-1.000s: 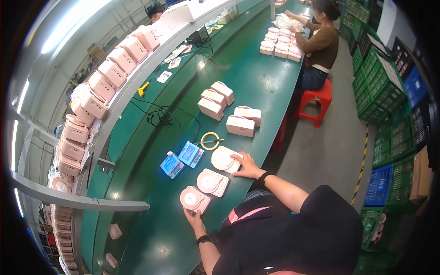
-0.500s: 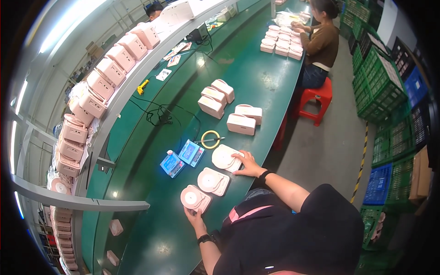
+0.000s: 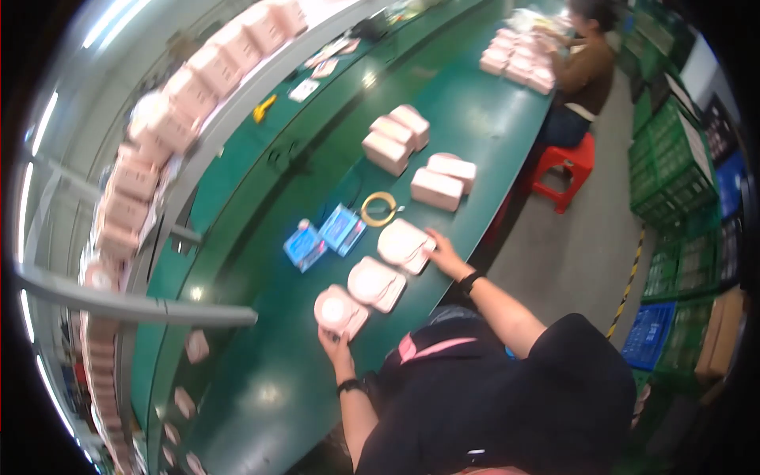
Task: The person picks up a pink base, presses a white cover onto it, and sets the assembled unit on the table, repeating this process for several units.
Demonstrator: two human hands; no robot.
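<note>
Three pale pink flat cases lie in a row on the green bench (image 3: 261,380). My left hand (image 3: 336,344) grips the near edge of the nearest case (image 3: 339,309), which has a round white disc on top. My right hand (image 3: 443,252) rests on the edge of the farthest case (image 3: 402,244). The middle case (image 3: 376,283) lies between them, untouched. Two blue packets (image 3: 342,229) (image 3: 304,245) sit just beyond the cases, and a yellow tape ring (image 3: 378,209) lies behind them.
Pink closed boxes (image 3: 437,188) (image 3: 386,152) stand farther along the bench. A shelf rail on the left carries a row of pink boxes (image 3: 131,182). Another person (image 3: 584,71) sits on a red stool (image 3: 564,168) at the far end. Green crates (image 3: 673,166) line the right side.
Both hands stay on the same cases. The view has shifted and blurred slightly; nothing on the bench has moved.
</note>
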